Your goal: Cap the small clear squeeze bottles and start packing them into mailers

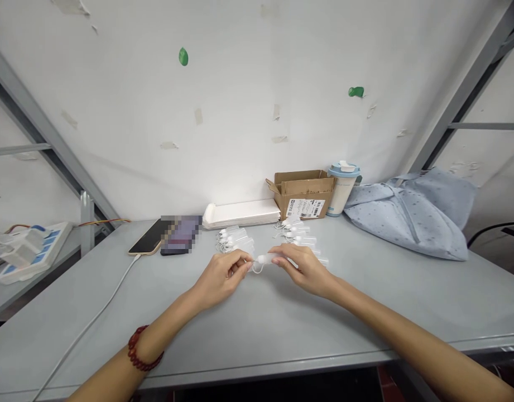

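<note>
In the middle of the desk, my right hand (304, 268) grips a small translucent bottle (264, 259) by its body, its white top pointing left. A thin white strap (258, 270) loops below that top. My left hand (223, 276) is pinched closed at the bottle's tip; what lies between its fingertips is too small to make out. Behind my left hand lies a group of similar clear bottles (238, 240) with white tops and straps. Another group of these bottles (301, 230) lies behind my right hand, partly hidden by it.
Along the wall stand a stack of white trays (242, 213), an open cardboard box (304, 195) and a lidded cup (341, 192). Light blue cloth (411, 218) lies at the right. Two phones, one black-screened (153, 237) with a white cable (101, 307), and a power strip (39, 251) are at the left.
</note>
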Available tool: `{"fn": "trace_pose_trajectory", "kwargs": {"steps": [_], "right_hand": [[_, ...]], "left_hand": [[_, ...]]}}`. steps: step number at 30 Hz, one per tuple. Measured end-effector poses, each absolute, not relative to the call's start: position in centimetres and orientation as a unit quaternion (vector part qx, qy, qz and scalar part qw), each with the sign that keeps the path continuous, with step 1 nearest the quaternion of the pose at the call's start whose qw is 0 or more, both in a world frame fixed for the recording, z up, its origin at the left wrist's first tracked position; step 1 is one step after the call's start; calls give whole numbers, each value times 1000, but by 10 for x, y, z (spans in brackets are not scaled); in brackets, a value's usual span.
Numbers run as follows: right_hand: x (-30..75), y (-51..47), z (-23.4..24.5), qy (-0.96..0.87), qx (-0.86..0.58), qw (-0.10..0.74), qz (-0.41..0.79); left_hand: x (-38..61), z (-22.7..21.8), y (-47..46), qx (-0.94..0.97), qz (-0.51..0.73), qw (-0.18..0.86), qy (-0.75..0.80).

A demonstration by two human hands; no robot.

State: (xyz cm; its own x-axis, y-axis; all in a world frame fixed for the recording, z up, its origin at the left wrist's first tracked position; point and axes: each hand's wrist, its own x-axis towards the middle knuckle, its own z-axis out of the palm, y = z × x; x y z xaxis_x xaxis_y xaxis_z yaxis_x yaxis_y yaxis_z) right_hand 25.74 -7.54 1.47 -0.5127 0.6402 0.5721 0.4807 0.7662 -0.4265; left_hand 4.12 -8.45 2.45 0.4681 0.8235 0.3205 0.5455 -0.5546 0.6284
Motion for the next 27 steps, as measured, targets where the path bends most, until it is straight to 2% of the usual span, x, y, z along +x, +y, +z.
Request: {"fn": "trace_pose_trajectory", "kwargs": {"steps": [11, 27], "right_hand": [[255, -80, 8, -874, -321, 350, 103], [255, -80, 13, -867, -314, 364, 130]], "left_hand": [[43, 15, -88, 836, 306, 225, 397], [44, 21, -91, 831, 340, 207, 389]]}}
